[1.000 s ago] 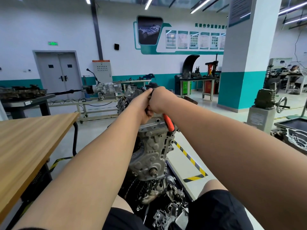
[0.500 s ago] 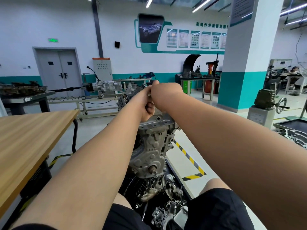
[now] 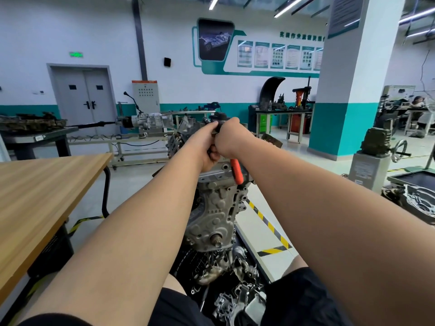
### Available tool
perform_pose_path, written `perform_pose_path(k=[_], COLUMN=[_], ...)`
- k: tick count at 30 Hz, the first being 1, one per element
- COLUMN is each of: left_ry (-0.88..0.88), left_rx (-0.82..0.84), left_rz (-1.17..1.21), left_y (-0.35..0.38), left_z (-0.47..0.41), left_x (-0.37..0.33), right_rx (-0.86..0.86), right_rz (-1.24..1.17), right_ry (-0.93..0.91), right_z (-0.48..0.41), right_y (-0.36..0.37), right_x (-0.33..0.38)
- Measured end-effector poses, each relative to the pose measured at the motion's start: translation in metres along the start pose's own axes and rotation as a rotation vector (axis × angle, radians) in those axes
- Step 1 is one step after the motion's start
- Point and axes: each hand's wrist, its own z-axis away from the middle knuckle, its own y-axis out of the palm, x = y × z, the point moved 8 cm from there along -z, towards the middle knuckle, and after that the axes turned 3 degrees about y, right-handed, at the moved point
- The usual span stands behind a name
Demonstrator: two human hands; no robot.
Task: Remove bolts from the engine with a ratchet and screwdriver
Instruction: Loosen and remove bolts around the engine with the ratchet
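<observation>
A grey metal engine (image 3: 216, 215) stands upright in front of me, its front cover facing me. Both my arms reach out to its top. My right hand (image 3: 229, 138) grips a ratchet with an orange handle (image 3: 236, 171); the handle's end sticks out below the wrist, pointing down toward me. My left hand (image 3: 206, 149) is curled around the tool's upper part beside the right hand, thumb pressed near a dark fitting on the engine top. The ratchet head and the bolt are hidden by my hands. No screwdriver is visible.
A wooden table (image 3: 42, 191) stands close on my left. Loose metal engine parts (image 3: 235, 300) lie on the dark stand by my knees. Yellow-black floor tape (image 3: 266, 220) runs on the right. A white-teal pillar (image 3: 346, 90) and a grey machine (image 3: 374, 158) stand farther right.
The orange handle was hidden half a second ago and now shows again below my right wrist; my right hand has swung the ratchet back toward me. My left hand stays on the tool.
</observation>
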Motion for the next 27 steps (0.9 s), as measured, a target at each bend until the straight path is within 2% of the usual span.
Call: perform_pose_path(k=[3,5,7,11,15,16,18,19,20,21,22,24,26,27], left_ry=[0.0,0.0,-0.013,-0.008,0.005,0.007,0.009,0.008,0.007,0.006,0.007,0.015,0.025,0.028], left_rx=[0.045,0.054,0.04,0.048,0.076,0.073,0.053,0.041,0.032,0.027,0.026,0.037,0.058,0.067], left_rz=[0.087,0.1,0.099,0.098,0.073,0.063,0.017,-0.015,-0.044,-0.061,-0.066,-0.045,-0.004,0.02], left_y=[0.003,0.003,0.002,0.005,0.008,0.008,0.005,0.003,0.001,0.0,-0.001,-0.003,-0.002,-0.002], left_z=[-0.001,-0.001,0.0,0.0,0.001,0.002,0.002,0.002,0.001,0.001,0.001,0.0,-0.001,-0.002], left_x=[0.002,0.003,0.004,0.003,-0.001,-0.002,-0.003,-0.003,-0.002,-0.002,-0.001,0.0,0.0,0.0], right_rx=[-0.217,-0.249,-0.402,-0.481,-0.32,-0.289,-0.15,-0.091,-0.057,-0.009,-0.036,-0.053,0.027,0.002], right_rz=[0.132,0.241,0.322,0.325,0.308,0.248,0.289,0.19,-0.061,-0.183,-0.278,-0.084,0.245,0.372], right_ry=[-0.089,-0.085,-0.121,-0.087,-0.016,-0.056,-0.083,-0.063,-0.032,-0.025,-0.018,-0.087,-0.097,-0.099], right_z=[-0.005,-0.006,-0.007,-0.004,-0.007,-0.003,-0.007,-0.011,-0.01,-0.009,-0.003,0.002,-0.006,-0.005], right_y=[-0.012,-0.015,-0.022,-0.031,-0.027,-0.027,-0.018,-0.014,-0.014,-0.012,-0.013,-0.014,-0.007,-0.01], right_x=[-0.002,-0.004,-0.003,-0.003,-0.006,0.002,0.01,0.009,0.004,0.001,-0.001,0.009,0.011,0.014])
